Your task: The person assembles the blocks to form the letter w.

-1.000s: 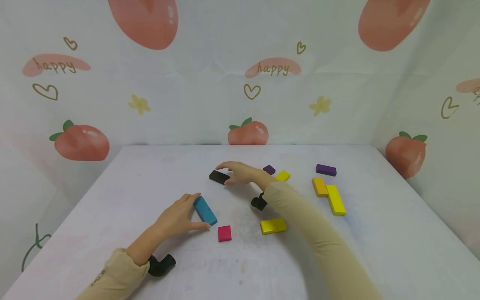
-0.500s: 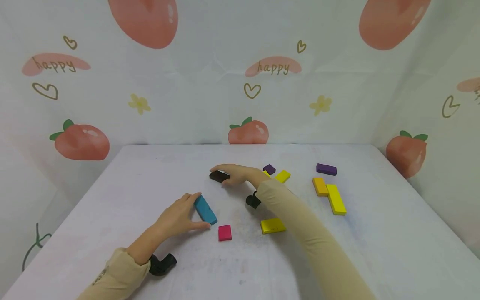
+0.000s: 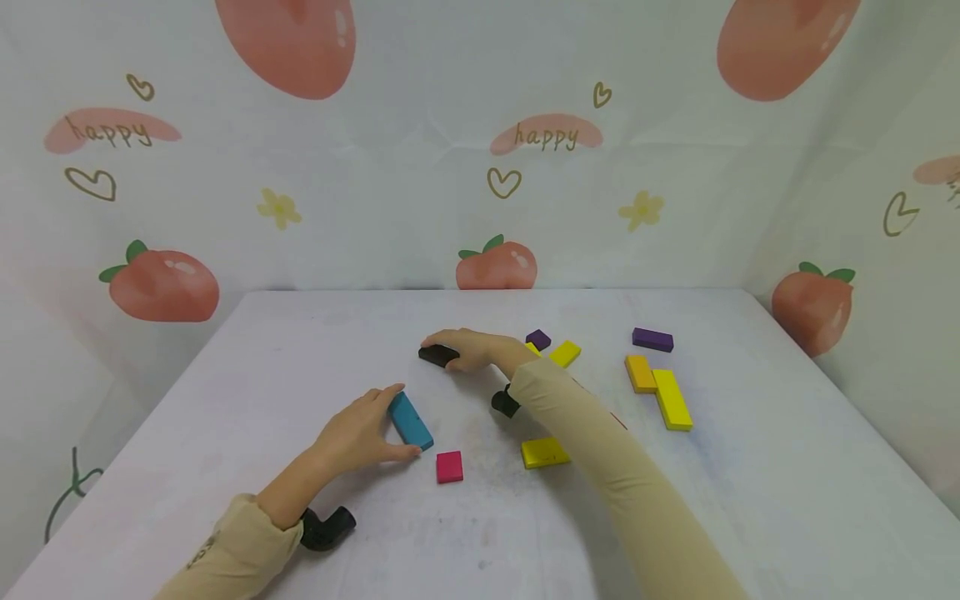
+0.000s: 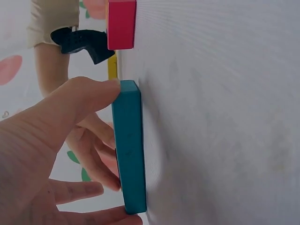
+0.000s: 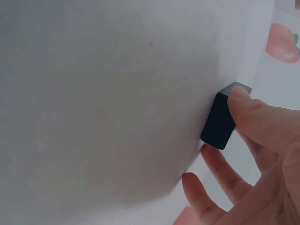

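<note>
In the head view, my left hand [image 3: 358, 433] spans a blue rectangular block [image 3: 410, 421] lying on the white table. The left wrist view shows the thumb at one end of that block and a fingertip at the other, pinching it lengthwise. Farther back, my right hand [image 3: 474, 348] reaches over a black rectangular block [image 3: 438, 355]. Its thumb presses one end while a finger lies at the far end; the right wrist view shows the thumb on the end face of this block [image 5: 218, 122]. Part of the block is hidden by the hand.
A red square block [image 3: 449, 467] lies near the blue one, with a yellow block [image 3: 543, 452] to its right, partly behind the right sleeve. Behind that arm are a small purple block [image 3: 538, 339] and a yellow one [image 3: 566, 353]. Purple [image 3: 652, 339], orange [image 3: 641, 374] and yellow [image 3: 672, 400] blocks lie at right.
My right hand has moved slightly left and lower, its fingers coming from above the black block down to its ends. The left hand has stayed in place at the blue block.
</note>
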The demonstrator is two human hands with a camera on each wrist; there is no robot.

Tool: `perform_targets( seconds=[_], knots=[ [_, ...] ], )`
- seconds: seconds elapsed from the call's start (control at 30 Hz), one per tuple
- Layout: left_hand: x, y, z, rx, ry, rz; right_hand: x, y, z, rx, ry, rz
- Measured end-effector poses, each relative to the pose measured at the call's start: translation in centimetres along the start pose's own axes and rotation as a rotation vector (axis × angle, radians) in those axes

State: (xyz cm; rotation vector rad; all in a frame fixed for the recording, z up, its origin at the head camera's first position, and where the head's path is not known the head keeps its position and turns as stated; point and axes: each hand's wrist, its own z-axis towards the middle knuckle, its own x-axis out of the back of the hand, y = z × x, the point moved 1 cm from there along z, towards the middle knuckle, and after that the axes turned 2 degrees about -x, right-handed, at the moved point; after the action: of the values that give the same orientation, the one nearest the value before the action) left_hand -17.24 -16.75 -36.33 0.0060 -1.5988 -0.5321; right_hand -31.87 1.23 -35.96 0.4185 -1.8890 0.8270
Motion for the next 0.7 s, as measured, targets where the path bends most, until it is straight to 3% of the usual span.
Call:
perform_targets(
  seconds=[0.3, 0.47, 0.7],
  knots=[
    [0.0, 0.1, 0.8, 0.016, 0.031, -0.032, 0.0, 0.0, 0.1, 0.001, 0.003, -0.011],
    [0.2, 0.3, 1.9, -0.013, 0.056, -0.025, 0.0, 0.0, 0.2, 0.002, 0.003, 0.002],
    [0.3, 0.5, 3.0, -0.03, 0.04, -0.042, 0.0, 0.3, 0.3, 0.018, 0.015, 0.005]
  ],
)
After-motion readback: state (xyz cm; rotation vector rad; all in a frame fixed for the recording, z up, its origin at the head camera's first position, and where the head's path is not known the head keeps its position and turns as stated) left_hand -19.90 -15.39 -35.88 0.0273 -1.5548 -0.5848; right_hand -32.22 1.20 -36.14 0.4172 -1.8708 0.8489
